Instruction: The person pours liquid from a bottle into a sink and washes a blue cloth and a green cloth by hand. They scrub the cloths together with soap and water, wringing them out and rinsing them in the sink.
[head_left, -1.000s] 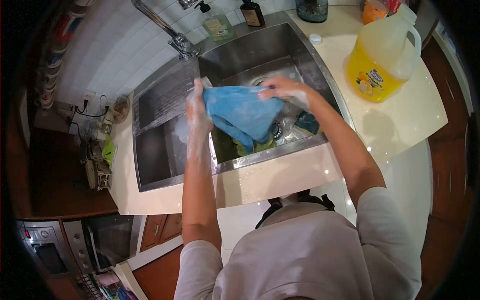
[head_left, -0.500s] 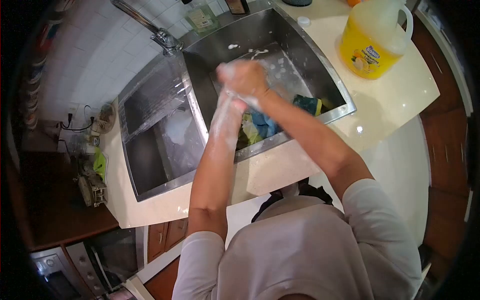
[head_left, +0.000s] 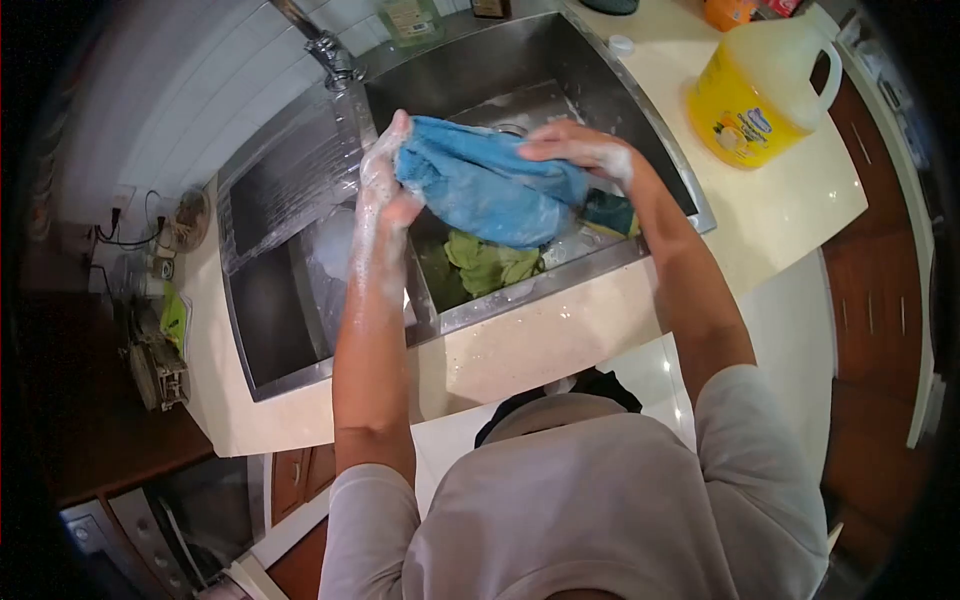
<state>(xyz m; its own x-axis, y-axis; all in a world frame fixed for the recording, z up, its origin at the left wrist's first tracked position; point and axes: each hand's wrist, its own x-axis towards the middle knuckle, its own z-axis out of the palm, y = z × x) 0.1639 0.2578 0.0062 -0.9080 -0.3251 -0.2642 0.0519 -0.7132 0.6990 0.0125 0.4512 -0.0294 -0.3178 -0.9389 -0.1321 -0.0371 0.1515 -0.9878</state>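
Observation:
A wet blue cloth is stretched between my two hands above the right sink basin. My left hand, covered in suds, grips its left end. On the upper right part of the cloth, my right hand is closed with foam at the wrist. Below the blue cloth, a crumpled green cloth lies in the basin. A green and yellow sponge sits at the basin's near right corner, close under my right forearm.
Water runs from the faucet into the left basin. A large jug of yellow dishwashing liquid stands on the counter at right, near a white cap. A soap bottle is behind the sink.
My hands were together, rubbing with suds, while the blue cloth lay in the basin. Now they are apart and hold the blue cloth raised between them.

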